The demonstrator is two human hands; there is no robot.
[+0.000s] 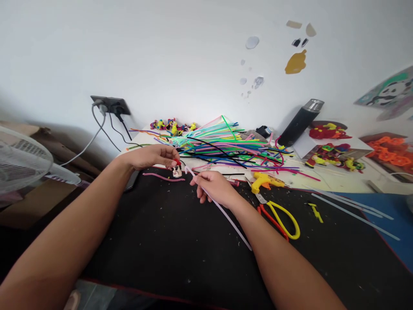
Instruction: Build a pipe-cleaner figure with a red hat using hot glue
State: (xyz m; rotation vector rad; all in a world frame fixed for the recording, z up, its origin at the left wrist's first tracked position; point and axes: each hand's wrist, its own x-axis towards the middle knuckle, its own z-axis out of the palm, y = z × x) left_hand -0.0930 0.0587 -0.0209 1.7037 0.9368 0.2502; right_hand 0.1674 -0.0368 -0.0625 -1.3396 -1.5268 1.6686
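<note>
My left hand [158, 156] pinches a small figure head [177, 171] by its red top. The head has a white face with black markings like sunglasses. Close on its right, my right hand [213, 187] grips a pale pink pipe cleaner [230, 221] between thumb and fingers. That pipe cleaner is bent at its upper end, near the figure head, and its long tail slants down toward my right forearm. A short dusky-pink pipe cleaner [161, 176] lies on the black mat [167, 241] below my left hand.
A heap of coloured pipe cleaners [219, 144] lies behind my hands. To the right are a yellow glue gun [266, 180], scissors [287, 219] and pale translucent sticks [355, 215]. A dark flask [298, 125] leans farther back. On the left stands a fan [24, 159].
</note>
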